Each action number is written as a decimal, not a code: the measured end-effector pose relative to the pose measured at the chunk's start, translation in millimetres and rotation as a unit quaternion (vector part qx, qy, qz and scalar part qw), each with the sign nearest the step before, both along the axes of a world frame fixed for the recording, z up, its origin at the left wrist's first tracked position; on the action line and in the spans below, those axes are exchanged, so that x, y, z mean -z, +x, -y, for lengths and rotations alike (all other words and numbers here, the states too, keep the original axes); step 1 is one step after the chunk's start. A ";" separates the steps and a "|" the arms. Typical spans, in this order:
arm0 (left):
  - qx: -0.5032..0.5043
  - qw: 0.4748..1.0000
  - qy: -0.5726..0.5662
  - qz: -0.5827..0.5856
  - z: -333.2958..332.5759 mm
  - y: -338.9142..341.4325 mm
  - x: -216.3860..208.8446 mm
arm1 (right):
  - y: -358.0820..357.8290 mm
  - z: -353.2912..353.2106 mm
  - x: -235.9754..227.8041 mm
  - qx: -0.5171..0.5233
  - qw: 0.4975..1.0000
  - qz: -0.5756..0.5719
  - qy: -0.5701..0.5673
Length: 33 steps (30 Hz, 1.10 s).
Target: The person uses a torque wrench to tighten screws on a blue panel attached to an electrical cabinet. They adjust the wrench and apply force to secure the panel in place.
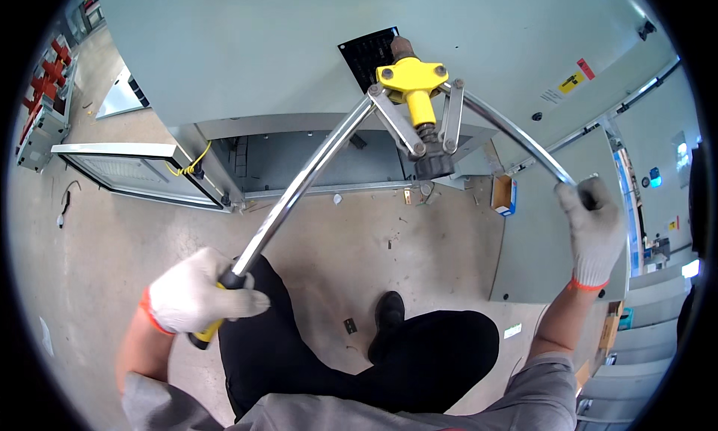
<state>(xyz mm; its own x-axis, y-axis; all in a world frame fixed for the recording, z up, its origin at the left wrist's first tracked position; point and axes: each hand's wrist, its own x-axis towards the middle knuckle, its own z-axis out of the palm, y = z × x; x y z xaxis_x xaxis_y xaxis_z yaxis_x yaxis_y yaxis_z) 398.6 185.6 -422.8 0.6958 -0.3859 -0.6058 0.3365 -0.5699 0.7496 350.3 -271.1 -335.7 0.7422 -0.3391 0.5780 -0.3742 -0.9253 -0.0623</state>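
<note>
1. Concrete floor [321, 236], under me and running out to the left, small scraps scattered on it.
2. Pale grey-green cabinet [254, 50], across the far side, its low compartment open.
3. Cabinet door [127, 175], left, swung open.
4. Two-lever hand tool [413, 76], far centre, before the cabinet face: yellow head, bright metal levers spread wide, nose pointing away from me. Whether the nose touches the cabinet I cannot tell.
5. My left hand [200, 295], near left, white glove, orange cuff: closed round the left lever's black-and-yellow grip.
6. My right hand [595, 220], right, gloved alike: wrapped about the right lever's end.
7. Black plate [363, 57], on the cabinet face, tilted, partly behind the tool.
8. Small open box [504, 195], right.
9. Yellow coiled cord [182, 171], at the door.
</note>
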 end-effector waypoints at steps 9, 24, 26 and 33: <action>0.013 0.990 0.112 0.081 -29.6 45.6 -62.6 | 56.2 35.6 -39.7 -0.091 0.990 -0.005 -0.107; -0.035 0.996 -0.078 -0.017 -25.2 10.6 -24.8 | 34.2 50.1 -4.9 -0.472 0.535 0.444 0.542; -0.030 0.992 -0.114 -0.048 -24.7 4.9 -25.3 | 15.5 52.3 -26.0 -0.674 0.358 0.303 0.571; -0.104 0.885 -0.391 -0.231 -4.4 -29.7 -36.2 | -25.3 -19.5 -64.8 -0.754 0.407 0.226 0.463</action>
